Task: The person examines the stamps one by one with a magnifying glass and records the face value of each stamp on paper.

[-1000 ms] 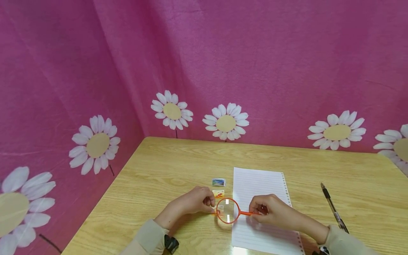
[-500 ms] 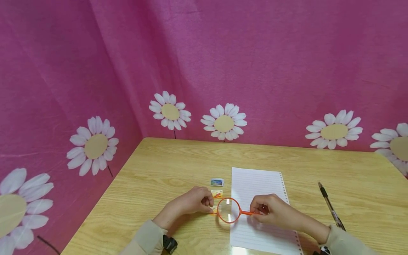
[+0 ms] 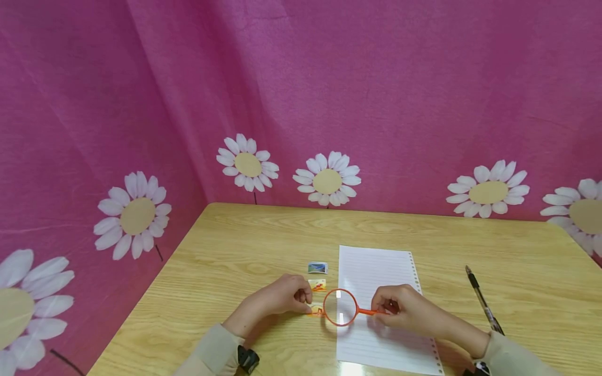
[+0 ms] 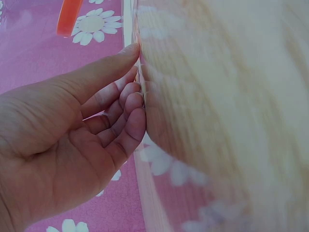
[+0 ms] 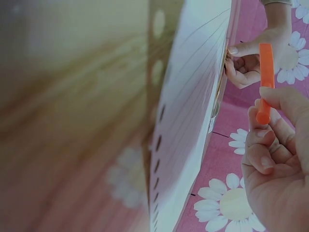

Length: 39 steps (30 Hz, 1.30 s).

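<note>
My right hand pinches the handle of an orange-rimmed magnifying glass between thumb and fingers. The round lens overlaps the paper's left edge in the head view, with its rim just right of a yellow-orange stamp. In the right wrist view the orange handle stands out from the fingertips. My left hand rests its thumb tip at that stamp's lower left corner, its other fingers loosely bent with tips on the tabletop. Beyond lie a yellow-red stamp and a blue-green stamp, all in a column.
A lined sheet of paper with punched holes along its right edge lies under my right hand. To the right lies a black pen. Pink curtain with white daisies hangs behind and left of the wooden table.
The magnifying glass has shifted slightly right relative to the nearest stamp, which now shows mostly beside the lens instead of through it. The left hand stays at the stamp; the whole head view drifts slightly.
</note>
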Motion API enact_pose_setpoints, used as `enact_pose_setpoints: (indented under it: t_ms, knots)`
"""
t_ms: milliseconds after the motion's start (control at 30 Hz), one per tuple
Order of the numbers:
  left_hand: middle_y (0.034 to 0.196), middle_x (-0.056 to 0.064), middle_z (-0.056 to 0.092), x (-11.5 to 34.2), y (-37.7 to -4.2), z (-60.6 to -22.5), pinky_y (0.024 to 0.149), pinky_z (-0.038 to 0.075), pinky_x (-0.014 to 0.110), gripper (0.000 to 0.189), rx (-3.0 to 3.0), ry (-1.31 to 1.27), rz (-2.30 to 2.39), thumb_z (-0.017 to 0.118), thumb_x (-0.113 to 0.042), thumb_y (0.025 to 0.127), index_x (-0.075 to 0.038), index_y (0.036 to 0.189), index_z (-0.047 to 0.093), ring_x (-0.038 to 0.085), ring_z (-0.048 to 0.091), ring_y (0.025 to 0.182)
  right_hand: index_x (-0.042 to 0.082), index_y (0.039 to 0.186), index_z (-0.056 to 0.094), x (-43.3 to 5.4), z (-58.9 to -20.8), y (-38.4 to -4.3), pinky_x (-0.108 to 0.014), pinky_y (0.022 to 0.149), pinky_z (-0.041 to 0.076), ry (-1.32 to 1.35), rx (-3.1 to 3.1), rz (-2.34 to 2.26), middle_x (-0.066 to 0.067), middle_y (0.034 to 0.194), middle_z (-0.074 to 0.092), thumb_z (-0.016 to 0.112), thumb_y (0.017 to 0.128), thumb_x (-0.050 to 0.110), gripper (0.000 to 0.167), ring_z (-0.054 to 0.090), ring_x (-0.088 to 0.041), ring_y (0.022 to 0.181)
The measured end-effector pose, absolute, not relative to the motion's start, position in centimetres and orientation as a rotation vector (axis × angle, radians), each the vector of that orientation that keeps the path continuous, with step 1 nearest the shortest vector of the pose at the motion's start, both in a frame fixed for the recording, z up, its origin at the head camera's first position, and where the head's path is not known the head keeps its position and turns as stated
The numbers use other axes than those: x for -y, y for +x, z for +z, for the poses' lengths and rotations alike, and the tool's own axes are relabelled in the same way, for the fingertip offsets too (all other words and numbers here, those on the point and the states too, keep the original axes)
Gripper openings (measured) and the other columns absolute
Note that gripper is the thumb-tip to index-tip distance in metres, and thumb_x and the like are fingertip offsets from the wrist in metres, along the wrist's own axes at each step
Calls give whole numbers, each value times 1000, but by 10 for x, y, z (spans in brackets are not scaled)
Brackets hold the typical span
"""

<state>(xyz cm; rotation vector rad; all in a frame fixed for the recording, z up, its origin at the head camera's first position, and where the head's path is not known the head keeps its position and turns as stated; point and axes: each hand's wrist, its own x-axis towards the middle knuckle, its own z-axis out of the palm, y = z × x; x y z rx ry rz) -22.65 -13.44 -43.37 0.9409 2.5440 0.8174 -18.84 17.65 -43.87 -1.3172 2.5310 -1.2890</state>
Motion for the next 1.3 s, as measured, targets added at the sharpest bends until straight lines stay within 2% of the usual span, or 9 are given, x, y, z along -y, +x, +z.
enact_pose_setpoints:
  t_ms: [133,367,533,700,900,1300]
  knots:
    - [80,0,55,134,-226,-433,65,40,16,14,-2541,931,817,78,-12,82,-7,82,65,2,45,71,16,85,64,-180,-440,-188,-13,50,38,-1318,-2541,-1289,3,67,59,75,81,2,18,41,11,65]
    - [79,1,56,132,-227,-433,66,40,16,14,-2546,933,816,78,-11,82,-6,82,65,2,45,71,9,83,65,-189,-442,-188,-14,52,41,-1309,-2561,-1289,3,67,57,74,84,8,10,43,11,67]
    - [78,1,56,131,-227,-433,65,40,16,15,-2548,940,815,78,-10,82,-6,81,65,3,45,70,12,84,65,-194,-443,-187,-13,51,39,-1313,-2593,-1271,5,67,56,74,86,11,9,41,12,66]
    - [78,0,55,130,-226,-432,66,40,17,14,-2547,941,815,78,-11,82,-6,81,65,3,45,70,12,84,65,-197,-441,-185,-14,51,40,-1296,-2590,-1279,4,67,56,74,85,8,10,42,11,66]
    - [78,-2,54,129,-226,-433,66,39,16,14,-2554,928,812,79,-11,81,-6,81,65,2,45,70,15,86,64,-202,-440,-183,-14,51,39,-1290,-2584,-1291,2,67,55,74,82,-1,19,41,10,66]
    - [79,-1,54,131,-226,-433,66,39,17,14,-2553,923,814,78,-12,82,-6,82,65,4,45,70,12,87,64,-212,-439,-181,-15,52,39,-1222,-2593,-1283,3,68,54,74,84,3,14,42,9,68]
